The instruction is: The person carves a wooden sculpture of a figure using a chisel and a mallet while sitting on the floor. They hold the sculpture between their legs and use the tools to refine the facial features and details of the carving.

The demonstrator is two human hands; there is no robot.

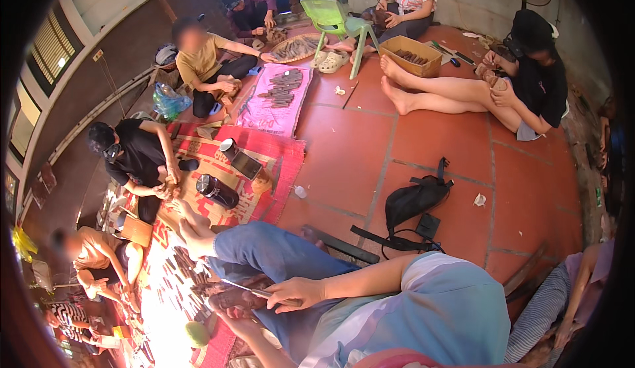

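Note:
My right hand [296,294] is closed around the handle of a thin metal carving tool [239,286]. Its narrow shaft points left, over a dark brown carved piece [237,299]. Beneath that piece is my left hand [231,312], with its fingers curled around it. Both hands are beside my legs in blue trousers [264,252]. Whether the tool's tip touches the piece is too small to tell. To the left, several dark carving tools [177,282] lie spread on the red patterned mat [278,183], partly washed out by bright light.
A round green object [197,333] sits near my left hand. Beyond my legs are a black thermos [217,191] and a phone [246,165]. On the tiles lie a black bag [417,202] and a dark flat bar [347,245]. Several people sit around, near a green chair [331,18] and cardboard box [423,67].

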